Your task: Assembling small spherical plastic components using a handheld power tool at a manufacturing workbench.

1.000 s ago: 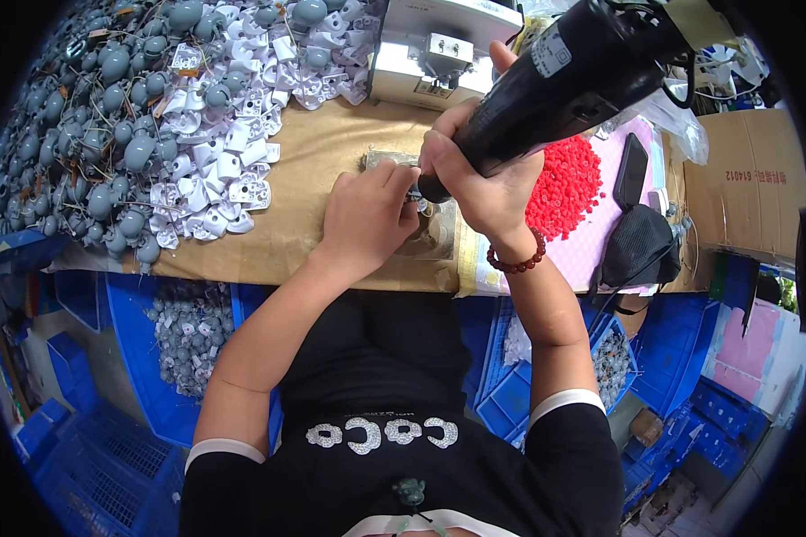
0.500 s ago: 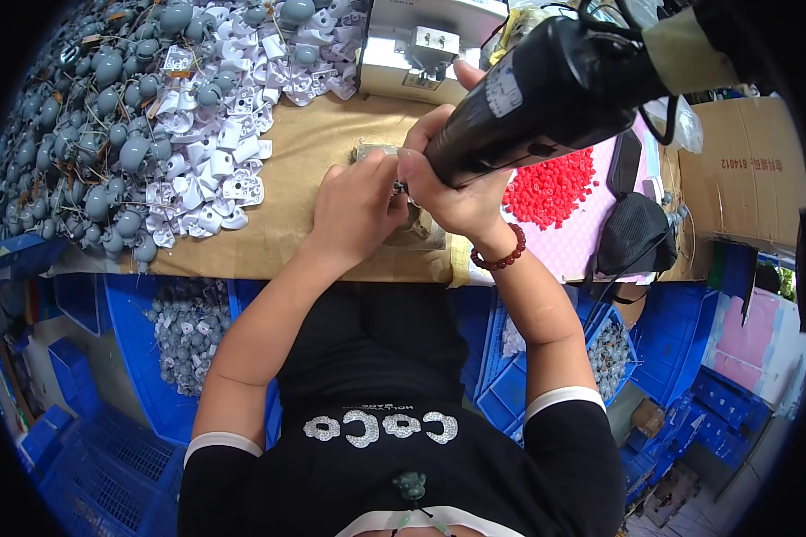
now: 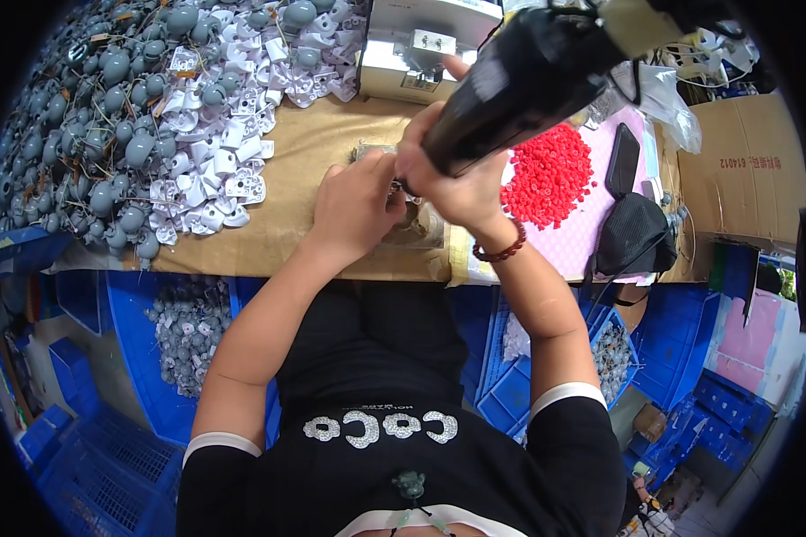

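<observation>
A black, cylinder-bodied electric screwdriver [image 3: 519, 89] is gripped in my right hand [image 3: 457, 192], its body tilted up to the right. Its front end points down toward my left fingers. Over a small fixture [image 3: 428, 231] on the cardboard-covered bench [image 3: 300, 134], my left hand [image 3: 354, 210] is closed with its fingertips bent together. Whatever those fingers hold is mostly hidden; only a small dark, metallic bit shows between the hands. Right of my right hand, a heap of small red plastic pieces [image 3: 551, 174] lies on a pink sheet [image 3: 587, 210].
Grey rounded housings with wires [image 3: 107, 152] and white plastic parts [image 3: 215, 161] pile up at the left. Behind my hands stands a white box-shaped device [image 3: 430, 45]. A black pouch [image 3: 636, 234] lies at the right, near a cardboard box [image 3: 748, 170]. Blue bins [image 3: 134, 340] sit below the bench.
The screwdriver and my right hand have shifted slightly left and down, and the screwdriver is blurred. My left hand stays about where it was. Part of another person now shows at lower right.
</observation>
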A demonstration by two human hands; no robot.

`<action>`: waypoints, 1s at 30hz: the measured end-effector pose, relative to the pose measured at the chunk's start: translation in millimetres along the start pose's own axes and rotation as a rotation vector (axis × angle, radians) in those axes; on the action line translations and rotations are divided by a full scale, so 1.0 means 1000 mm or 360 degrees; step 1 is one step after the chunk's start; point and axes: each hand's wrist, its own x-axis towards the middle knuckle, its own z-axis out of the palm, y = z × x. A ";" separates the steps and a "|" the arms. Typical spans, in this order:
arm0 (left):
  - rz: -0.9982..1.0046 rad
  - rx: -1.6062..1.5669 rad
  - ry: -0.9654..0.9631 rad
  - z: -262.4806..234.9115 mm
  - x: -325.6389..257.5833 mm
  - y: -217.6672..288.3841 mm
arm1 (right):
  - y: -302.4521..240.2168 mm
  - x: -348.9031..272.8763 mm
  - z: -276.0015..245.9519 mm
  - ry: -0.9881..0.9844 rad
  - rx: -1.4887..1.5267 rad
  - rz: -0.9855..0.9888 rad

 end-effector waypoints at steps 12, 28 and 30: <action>-0.0011 -0.0016 0.0022 0.002 -0.011 -0.002 | 0.058 -0.005 -0.081 0.0489 -0.0329 0.0455; 0.0158 0.0052 0.0093 0.003 -0.018 -0.005 | 0.018 -0.011 -0.024 -0.0158 -0.0904 0.0162; 0.0189 0.0058 0.0143 0.004 -0.017 -0.006 | 0.023 -0.020 -0.034 -0.0290 -0.0989 0.0351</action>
